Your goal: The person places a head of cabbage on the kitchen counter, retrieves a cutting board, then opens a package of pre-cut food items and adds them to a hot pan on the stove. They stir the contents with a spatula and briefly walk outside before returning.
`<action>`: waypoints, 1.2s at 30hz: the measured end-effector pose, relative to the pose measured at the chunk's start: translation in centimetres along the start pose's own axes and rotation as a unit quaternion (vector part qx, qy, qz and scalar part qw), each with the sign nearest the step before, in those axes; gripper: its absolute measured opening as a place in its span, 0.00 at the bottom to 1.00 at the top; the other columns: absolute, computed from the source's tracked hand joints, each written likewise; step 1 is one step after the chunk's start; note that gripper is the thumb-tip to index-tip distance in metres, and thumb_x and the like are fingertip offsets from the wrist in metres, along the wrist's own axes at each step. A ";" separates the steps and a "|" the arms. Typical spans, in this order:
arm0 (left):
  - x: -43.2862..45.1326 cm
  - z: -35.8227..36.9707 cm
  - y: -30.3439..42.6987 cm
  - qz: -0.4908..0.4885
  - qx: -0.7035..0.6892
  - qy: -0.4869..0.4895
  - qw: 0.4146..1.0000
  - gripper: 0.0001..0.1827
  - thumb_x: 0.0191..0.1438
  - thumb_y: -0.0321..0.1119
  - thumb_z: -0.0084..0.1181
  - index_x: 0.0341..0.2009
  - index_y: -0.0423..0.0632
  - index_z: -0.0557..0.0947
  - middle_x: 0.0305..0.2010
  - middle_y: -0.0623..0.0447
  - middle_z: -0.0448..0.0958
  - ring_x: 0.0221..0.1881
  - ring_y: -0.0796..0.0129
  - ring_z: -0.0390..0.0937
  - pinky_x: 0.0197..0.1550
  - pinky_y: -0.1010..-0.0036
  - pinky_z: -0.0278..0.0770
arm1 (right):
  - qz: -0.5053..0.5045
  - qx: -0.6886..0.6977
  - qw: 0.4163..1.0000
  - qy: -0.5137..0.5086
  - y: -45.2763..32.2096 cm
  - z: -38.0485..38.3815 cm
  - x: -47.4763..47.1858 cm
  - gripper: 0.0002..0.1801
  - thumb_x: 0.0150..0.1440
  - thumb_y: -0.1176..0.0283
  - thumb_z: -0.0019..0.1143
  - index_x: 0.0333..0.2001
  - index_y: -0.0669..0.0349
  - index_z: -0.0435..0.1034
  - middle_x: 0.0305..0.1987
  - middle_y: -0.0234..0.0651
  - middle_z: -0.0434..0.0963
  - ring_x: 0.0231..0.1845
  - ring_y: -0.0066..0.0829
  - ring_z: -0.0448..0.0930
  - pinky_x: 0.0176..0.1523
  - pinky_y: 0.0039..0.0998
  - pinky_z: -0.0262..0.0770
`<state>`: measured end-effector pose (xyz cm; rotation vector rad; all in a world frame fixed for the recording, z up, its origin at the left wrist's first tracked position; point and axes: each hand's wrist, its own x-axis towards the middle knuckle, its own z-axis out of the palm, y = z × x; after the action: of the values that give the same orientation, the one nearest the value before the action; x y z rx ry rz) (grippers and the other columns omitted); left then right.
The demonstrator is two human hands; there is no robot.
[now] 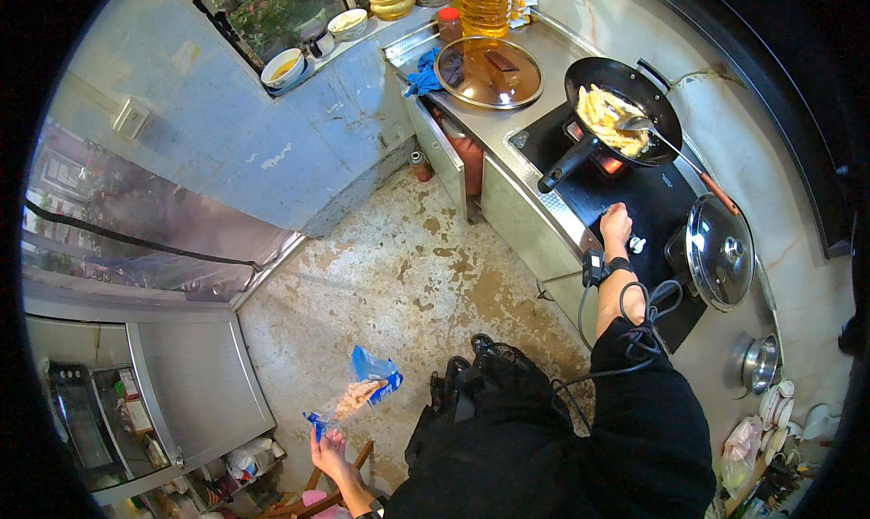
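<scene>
My left hand (331, 451) pinches the lower end of a clear and blue plastic bag (358, 396), held out over the floor. Pale, light-brown pieces of food show inside it. Over on the black glass gas cooktop (652, 203), the fingers of my right hand (616, 224) are closed at the front, apparently on a control knob that they mostly hide. Another knob (637, 244) shows beside my wrist. A black wok (663, 101) stands over a lit burner (610, 165). Yellow battered strips (601, 114) fry in it, and a metal spatula (680, 153) with a wooden handle rests across its rim.
A glass lid (489, 72) lies on the steel counter near an oil jug (484, 6) and a blue cloth (425, 75). Another glass lid (720, 254) covers the second burner. Bowls (282, 69) stand on the windowsill. A cabinet door (435, 155) hangs open below the counter.
</scene>
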<state>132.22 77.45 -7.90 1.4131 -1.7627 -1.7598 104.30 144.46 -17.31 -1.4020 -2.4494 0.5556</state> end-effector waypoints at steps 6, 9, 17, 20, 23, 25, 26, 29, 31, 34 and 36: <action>-0.1 0.4 0.2 0.012 0.006 0.006 1.000 0.22 0.59 0.29 0.41 0.59 0.46 0.69 0.33 0.51 0.78 0.29 0.71 0.75 0.32 0.77 0.74 | -0.022 -0.001 1.000 -0.001 1.6 1.3 0.8 0.09 0.56 0.68 0.48 0.40 0.55 0.72 0.39 0.49 0.79 0.43 0.51 0.78 0.48 0.46 0.74; 0.3 0.2 0.5 0.011 -0.019 0.006 1.000 0.22 0.59 0.28 0.42 0.59 0.44 0.69 0.33 0.51 0.77 0.30 0.70 0.75 0.33 0.76 0.75 | -0.030 -0.031 0.999 0.005 3.0 2.7 1.9 0.11 0.54 0.67 0.48 0.41 0.54 0.71 0.39 0.52 0.78 0.43 0.53 0.78 0.47 0.47 0.74; 1.4 -3.2 3.1 0.054 -0.095 0.114 0.987 0.22 0.59 0.27 0.42 0.58 0.40 0.68 0.34 0.50 0.78 0.32 0.71 0.76 0.35 0.77 0.76 | -0.179 0.138 0.971 0.075 3.1 5.8 -3.0 0.24 0.62 0.60 0.42 0.57 0.63 0.62 0.50 0.57 0.73 0.44 0.53 0.77 0.46 0.45 0.72; 2.4 -4.9 5.3 0.069 -0.118 0.156 0.978 0.22 0.59 0.27 0.41 0.59 0.39 0.67 0.34 0.50 0.79 0.30 0.72 0.76 0.34 0.80 0.73 | -0.348 0.128 0.928 0.043 0.4 12.0 -8.4 0.11 0.61 0.70 0.43 0.41 0.67 0.68 0.35 0.44 0.76 0.34 0.41 0.75 0.40 0.38 0.73; 3.8 -6.8 7.2 0.076 -0.145 0.196 0.967 0.22 0.59 0.26 0.41 0.59 0.39 0.67 0.33 0.50 0.79 0.30 0.72 0.76 0.35 0.80 0.73 | -0.171 0.448 0.817 -0.321 -5.2 19.5 -17.6 0.10 0.60 0.65 0.48 0.35 0.60 0.70 0.21 0.30 0.70 0.22 0.21 0.70 0.26 0.25 0.69; 6.6 -8.5 8.5 0.084 -0.165 0.217 0.958 0.22 0.59 0.26 0.41 0.59 0.38 0.67 0.33 0.50 0.78 0.29 0.72 0.75 0.34 0.79 0.73 | -0.210 0.323 0.815 -0.433 -11.2 22.0 -24.6 0.12 0.61 0.63 0.48 0.33 0.61 0.70 0.20 0.27 0.69 0.17 0.17 0.67 0.20 0.21 0.64; 8.2 -9.6 9.0 0.088 -0.169 0.228 0.955 0.22 0.59 0.26 0.41 0.59 0.38 0.67 0.33 0.50 0.78 0.29 0.72 0.75 0.34 0.79 0.73 | -0.309 0.228 0.830 -0.405 -15.4 23.0 -28.2 0.12 0.62 0.64 0.47 0.32 0.61 0.70 0.20 0.27 0.69 0.17 0.17 0.67 0.20 0.21 0.63; 13.5 -12.9 10.0 0.108 -0.192 0.259 0.940 0.22 0.58 0.25 0.41 0.58 0.37 0.68 0.31 0.50 0.78 0.28 0.71 0.75 0.33 0.78 0.74 | -0.271 0.279 0.743 -0.544 -27.6 23.5 -39.9 0.15 0.63 0.63 0.44 0.32 0.63 0.69 0.19 0.27 0.67 0.17 0.17 0.66 0.21 0.21 0.64; 17.2 -14.6 10.9 0.105 -0.179 0.257 0.944 0.22 0.58 0.24 0.42 0.58 0.36 0.68 0.30 0.49 0.78 0.27 0.71 0.75 0.33 0.78 0.74 | -0.259 0.292 0.709 -0.588 -35.4 23.4 -46.7 0.15 0.63 0.62 0.44 0.32 0.63 0.69 0.19 0.27 0.68 0.17 0.17 0.66 0.21 0.22 0.64; 23.7 -17.2 13.2 0.118 -0.218 0.223 0.943 0.22 0.57 0.23 0.42 0.58 0.35 0.67 0.30 0.48 0.78 0.27 0.70 0.76 0.33 0.78 0.75 | -0.314 0.297 0.672 -0.601 -46.3 24.1 -56.2 0.15 0.63 0.61 0.45 0.33 0.63 0.69 0.20 0.28 0.69 0.17 0.17 0.66 0.22 0.23 0.64; 28.2 -18.1 15.0 0.123 -0.245 0.206 0.940 0.23 0.56 0.23 0.42 0.58 0.35 0.67 0.30 0.48 0.78 0.27 0.70 0.76 0.33 0.78 0.75 | -0.347 0.285 0.663 -0.599 -52.8 24.7 -61.9 0.16 0.63 0.61 0.45 0.35 0.64 0.69 0.21 0.29 0.70 0.17 0.18 0.68 0.22 0.23 0.65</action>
<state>125.96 41.61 -2.79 1.1764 -1.1263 -1.4924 84.69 61.70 -17.96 0.4568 -2.7498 2.2350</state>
